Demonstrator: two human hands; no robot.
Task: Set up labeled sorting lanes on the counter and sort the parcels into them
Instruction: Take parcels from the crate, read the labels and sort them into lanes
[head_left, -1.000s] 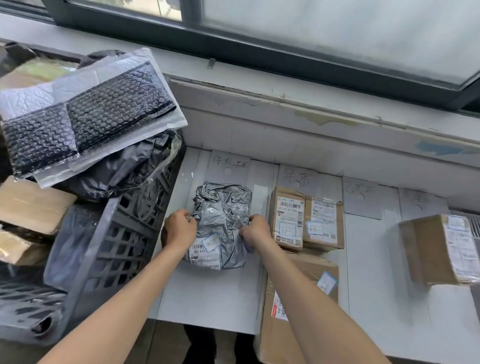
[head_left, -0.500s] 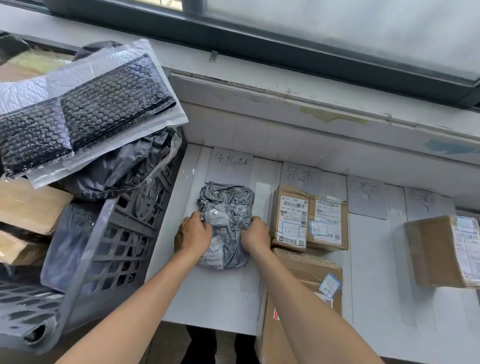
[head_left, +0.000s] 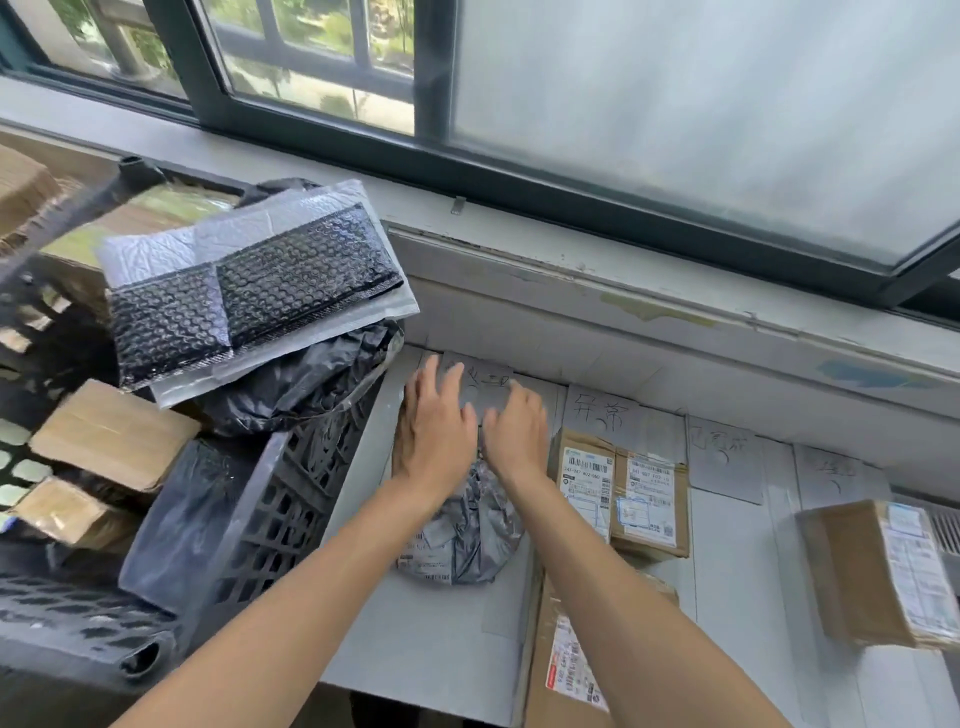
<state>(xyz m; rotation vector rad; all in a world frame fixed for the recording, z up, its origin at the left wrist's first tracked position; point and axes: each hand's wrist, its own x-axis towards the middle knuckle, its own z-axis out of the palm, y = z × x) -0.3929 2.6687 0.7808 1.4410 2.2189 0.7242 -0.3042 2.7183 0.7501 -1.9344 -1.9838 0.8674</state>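
While the left hand (head_left: 436, 434) and right hand (head_left: 517, 434) hold fingers straight and apart, the grey poly mailer (head_left: 470, 530) lies under both palms, lengthwise near-to-far.

1. The grey parcel bag (head_left: 467, 535) is thin plastic film, crinkled all over, with a soft sheen.
2. The left small box (head_left: 584, 483) and the right small box (head_left: 649, 504) are matt brown cardboard with smooth white printed paper labels.
3. The bubble mailer (head_left: 260, 296) is glossy black bubble wrap over white padded plastic.
4. The black bag (head_left: 311, 379) is shiny, wrinkled plastic film.
5. The crate (head_left: 291, 519) is dull black moulded plastic in an open lattice.
6. The bench (head_left: 441, 639) is smooth and matt white.
7. The lane label (head_left: 597, 415) is plain matt paper marked with ink.
8. The window sill (head_left: 623, 296) has pale paint, chipped and rough; the pane (head_left: 675, 104) is frosted glass.
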